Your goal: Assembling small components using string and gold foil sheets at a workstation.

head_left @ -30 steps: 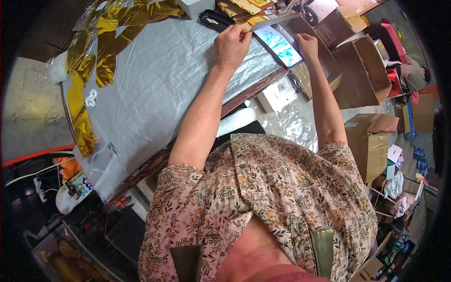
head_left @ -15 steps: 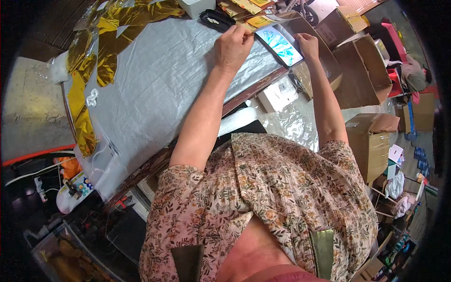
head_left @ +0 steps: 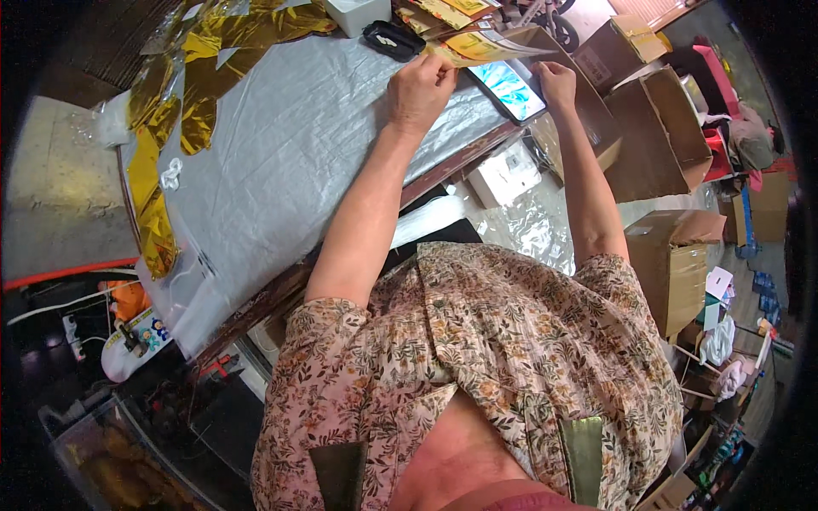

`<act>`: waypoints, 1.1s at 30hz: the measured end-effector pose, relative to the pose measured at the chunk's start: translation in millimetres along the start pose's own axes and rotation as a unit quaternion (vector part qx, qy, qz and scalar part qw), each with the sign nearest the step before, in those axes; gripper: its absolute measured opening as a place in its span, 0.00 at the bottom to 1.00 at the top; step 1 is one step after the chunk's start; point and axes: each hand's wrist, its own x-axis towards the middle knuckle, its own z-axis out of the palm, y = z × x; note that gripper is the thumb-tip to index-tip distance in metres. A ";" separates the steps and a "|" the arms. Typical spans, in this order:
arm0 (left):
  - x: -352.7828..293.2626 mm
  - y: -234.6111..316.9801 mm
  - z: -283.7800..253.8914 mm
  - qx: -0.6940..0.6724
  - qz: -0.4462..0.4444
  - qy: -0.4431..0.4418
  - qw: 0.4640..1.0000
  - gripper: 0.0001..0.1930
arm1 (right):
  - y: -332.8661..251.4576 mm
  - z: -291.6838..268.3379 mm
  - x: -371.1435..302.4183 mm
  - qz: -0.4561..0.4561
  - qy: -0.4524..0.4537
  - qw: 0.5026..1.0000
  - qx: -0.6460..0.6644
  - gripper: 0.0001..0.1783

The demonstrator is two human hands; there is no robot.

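Over the silver-covered bench (head_left: 281,136), I see the left hand (head_left: 420,91) pinching a yellow packet (head_left: 477,46) by its left end. Packet newly tilted, face broader, hiding the lit phone's (head_left: 513,92) far end; likely mid-handling. Right hand (head_left: 558,83) curled near packet's right end; grip, I can't tell.

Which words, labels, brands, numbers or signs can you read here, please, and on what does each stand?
None can be read clearly enough to quote.
Yellow printed packet in the left hand's fingers: print too small and blurred.
Phone: blue-and-white screen, no legible text.
White box: faint marks, too small.
Upper cardboard box: marking on its side, too blurred.
Stickered white board, lower left: marks too small.
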 end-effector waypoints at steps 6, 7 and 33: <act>-18.8 -16.8 -6.9 -0.036 0.019 -0.100 0.994 0.09 | 9.5 9.7 -9.0 -0.001 0.097 0.970 0.225 0.12; -26.3 -22.1 -14.5 -0.048 0.017 -0.103 0.993 0.10 | 11.7 14.0 -13.7 0.055 0.116 0.932 0.338 0.12; -358.4 -56.3 -132.8 0.291 -0.174 -0.244 0.908 0.18 | -24.6 124.0 -333.2 -0.491 -0.439 0.713 -0.241 0.45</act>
